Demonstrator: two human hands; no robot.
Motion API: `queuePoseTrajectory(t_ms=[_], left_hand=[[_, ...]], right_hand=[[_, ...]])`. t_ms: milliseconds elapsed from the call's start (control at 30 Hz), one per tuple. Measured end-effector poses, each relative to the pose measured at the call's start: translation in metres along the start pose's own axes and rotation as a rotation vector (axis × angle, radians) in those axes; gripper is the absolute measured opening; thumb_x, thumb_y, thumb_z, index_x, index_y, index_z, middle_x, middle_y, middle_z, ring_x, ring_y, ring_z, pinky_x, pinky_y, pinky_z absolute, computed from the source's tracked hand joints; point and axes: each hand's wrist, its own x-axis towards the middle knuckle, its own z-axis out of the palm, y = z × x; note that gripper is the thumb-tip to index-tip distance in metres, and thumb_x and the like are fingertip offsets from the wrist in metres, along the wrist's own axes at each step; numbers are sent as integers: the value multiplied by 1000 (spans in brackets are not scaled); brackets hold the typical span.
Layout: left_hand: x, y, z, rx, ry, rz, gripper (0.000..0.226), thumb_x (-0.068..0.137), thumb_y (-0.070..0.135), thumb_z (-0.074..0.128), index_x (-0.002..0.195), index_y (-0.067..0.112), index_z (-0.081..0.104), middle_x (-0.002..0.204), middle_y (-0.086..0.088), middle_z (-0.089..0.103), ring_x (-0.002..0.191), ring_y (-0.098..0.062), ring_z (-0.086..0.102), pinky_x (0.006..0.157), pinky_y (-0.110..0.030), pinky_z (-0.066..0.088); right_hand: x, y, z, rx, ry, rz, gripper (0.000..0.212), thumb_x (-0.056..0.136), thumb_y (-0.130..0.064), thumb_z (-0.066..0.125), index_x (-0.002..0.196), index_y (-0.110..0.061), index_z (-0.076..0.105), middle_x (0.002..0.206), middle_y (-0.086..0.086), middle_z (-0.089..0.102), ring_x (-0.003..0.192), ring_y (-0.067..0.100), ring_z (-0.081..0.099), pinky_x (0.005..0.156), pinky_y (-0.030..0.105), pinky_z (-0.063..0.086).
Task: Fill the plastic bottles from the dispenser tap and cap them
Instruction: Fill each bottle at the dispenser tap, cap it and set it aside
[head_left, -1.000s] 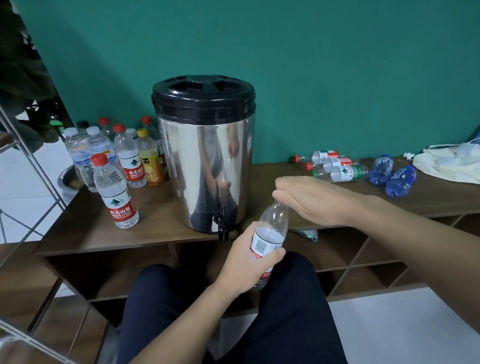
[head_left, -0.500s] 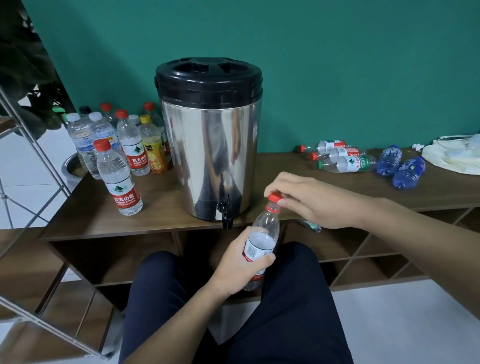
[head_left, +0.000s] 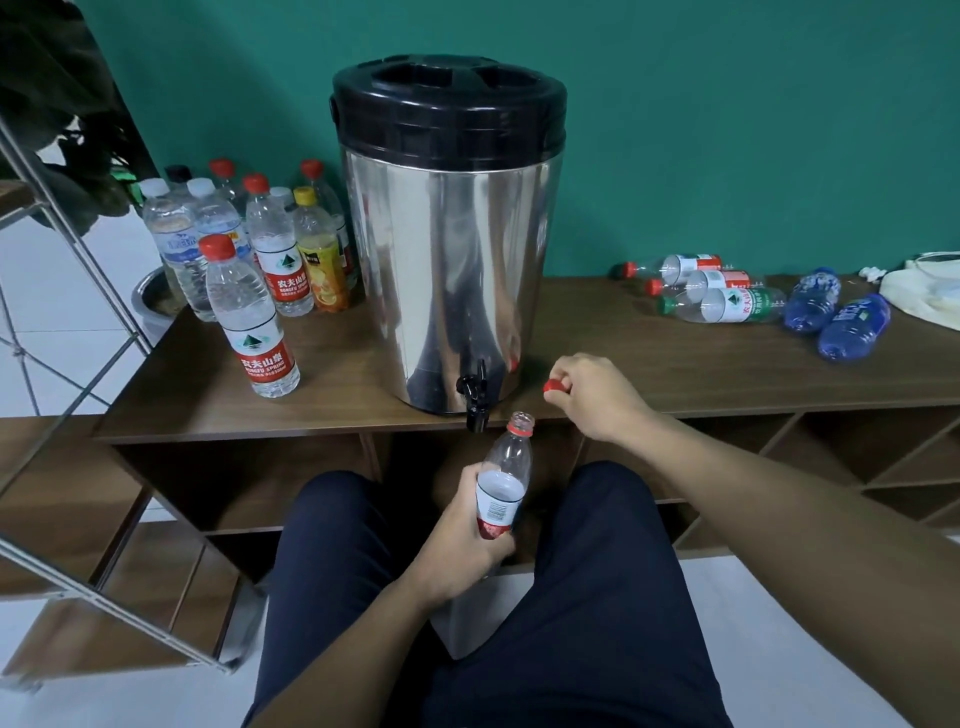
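A steel dispenser (head_left: 449, 260) with a black lid stands on the wooden shelf top (head_left: 675, 374); its black tap (head_left: 475, 397) hangs over the front edge. My left hand (head_left: 462, 540) grips an empty clear plastic bottle (head_left: 506, 473) by its lower body, upright, its open mouth just right of and below the tap. My right hand (head_left: 597, 397) pinches the red cap (head_left: 555, 385) above the shelf edge, right of the bottle mouth.
Several capped, filled bottles (head_left: 249, 291) stand left of the dispenser. Empty bottles (head_left: 722, 296) lie on their sides at the right, with two blue ones (head_left: 836, 317) and a pale bag (head_left: 924, 291). A metal rack (head_left: 78, 322) rises at the left. My legs are below.
My right hand has taken the red cap off the bottle and moved it up and to the right. The bottle's mouth is now open near the tap.
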Motion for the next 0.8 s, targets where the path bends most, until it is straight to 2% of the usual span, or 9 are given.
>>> queuePoseTrajectory(t_ms=[100,267,400,467,533,600,667,733,800], left_hand=[[-1,-12,-5,9,6,-31,75,84,-3,69,140,39,43,103,-1,60,80,-13,61,67,-39,57],[2,-31,-11,48,64,-52,59,87,5,76,131,32,50,108,2,66,88,-3,64,77,-31,59],[7,-44,-13,28,96,-80,56,84,7,82,128,30,55,106,5,68,91,-3,66,88,-35,58],[9,-46,-12,8,112,-100,59,81,7,83,127,31,55,108,3,69,93,-6,67,89,-39,60],[11,-49,-11,-12,132,-107,60,80,8,83,126,34,54,109,-2,69,93,-9,67,89,-45,61],[11,-50,-11,-27,153,-108,61,79,9,83,126,35,54,113,-8,70,95,-12,67,90,-49,62],[11,-49,-11,-43,162,-105,62,79,9,83,127,35,54,112,-8,70,96,-15,68,89,-46,62],[12,-47,-10,-68,160,-98,62,82,4,83,128,33,53,109,-8,68,95,-15,67,86,-43,62],[13,-46,-10,-80,163,-83,64,83,3,85,130,33,54,113,-10,70,98,-15,70,91,-43,62]], right_hand=[[4,-1,11,6,19,60,16,99,-30,83,107,-18,76,109,5,69,103,29,68,92,46,59],[2,0,17,27,41,90,29,95,-34,88,117,-16,79,112,6,68,104,27,69,94,45,60],[-2,1,12,64,108,128,35,96,-39,87,121,-16,79,115,4,70,104,22,71,94,41,61],[-7,-5,7,105,193,108,25,98,-41,83,112,-20,81,109,-1,72,99,18,72,90,39,62],[-14,-16,3,172,258,81,17,101,-41,79,94,-25,79,95,-7,73,89,13,71,85,39,62],[-19,-31,-2,252,282,57,23,103,-39,75,85,-26,77,80,-12,74,79,10,71,80,40,62],[-25,-49,-9,336,298,18,27,106,-36,72,82,-24,77,68,-10,73,69,10,70,77,39,61],[-32,-70,-19,452,293,-16,35,108,-37,67,79,-21,76,65,-5,73,62,9,67,72,34,56],[-40,-89,-28,558,241,-41,45,110,-43,64,76,-16,74,65,-2,73,64,11,68,73,31,52]])
